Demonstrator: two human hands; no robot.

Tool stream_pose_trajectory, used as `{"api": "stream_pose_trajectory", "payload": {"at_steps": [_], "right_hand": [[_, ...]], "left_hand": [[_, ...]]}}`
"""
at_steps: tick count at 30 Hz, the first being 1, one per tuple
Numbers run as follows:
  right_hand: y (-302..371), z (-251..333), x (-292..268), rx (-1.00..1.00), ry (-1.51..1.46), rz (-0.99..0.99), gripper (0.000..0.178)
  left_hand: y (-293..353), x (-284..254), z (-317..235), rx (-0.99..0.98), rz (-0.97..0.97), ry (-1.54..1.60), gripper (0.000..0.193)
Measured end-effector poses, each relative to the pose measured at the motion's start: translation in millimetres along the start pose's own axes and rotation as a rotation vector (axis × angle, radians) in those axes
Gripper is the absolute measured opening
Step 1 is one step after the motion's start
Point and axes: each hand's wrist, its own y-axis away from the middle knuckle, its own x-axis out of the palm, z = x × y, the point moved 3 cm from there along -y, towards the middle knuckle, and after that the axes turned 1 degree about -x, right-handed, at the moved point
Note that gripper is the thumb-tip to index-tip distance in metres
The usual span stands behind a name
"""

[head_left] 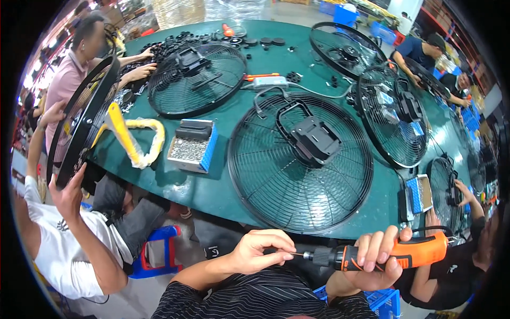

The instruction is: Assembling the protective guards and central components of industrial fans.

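My right hand [377,252] is wrapped round an orange and black electric screwdriver [419,252], held level in front of my body with its bit pointing left. At the tip of the thin bit [298,253], thumb and fingers of my left hand [260,251] are closed in a pinch. Whatever lies between those fingertips is too small to make out. Just beyond both hands, a round black fan [255,154] with a wire guard lies on the green table [207,189]. A black bracket box [316,139] and a handle loop sit on its upper side.
A box of screws [187,150] with a black block on it stands left of the fan, beside a yellow-wrapped tool [125,138]. More fans [197,80] lie around the table. A person in white [74,250] holds a fan upright at left; other people work at right.
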Motion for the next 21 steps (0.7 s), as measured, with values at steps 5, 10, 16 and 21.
{"api": "stream_pose_trajectory", "payload": {"at_steps": [5, 10, 16, 21], "right_hand": [[4, 4, -4, -0.007, 0.057, -0.043, 0.048], [6, 5, -11, -0.011, 0.062, 0.045, 0.045], [3, 3, -12, 0.028, 0.092, 0.101, 0.044], [-2, 6, -17, 0.134, 0.160, 0.201, 0.045]], "left_hand": [[3, 2, 4, -0.041, -0.005, -0.033, 0.018], [5, 2, 6, -0.056, -0.028, -0.017, 0.018], [3, 5, 3, -0.054, -0.004, -0.136, 0.016], [8, 10, 9, -0.068, 0.051, -0.321, 0.016]]}}
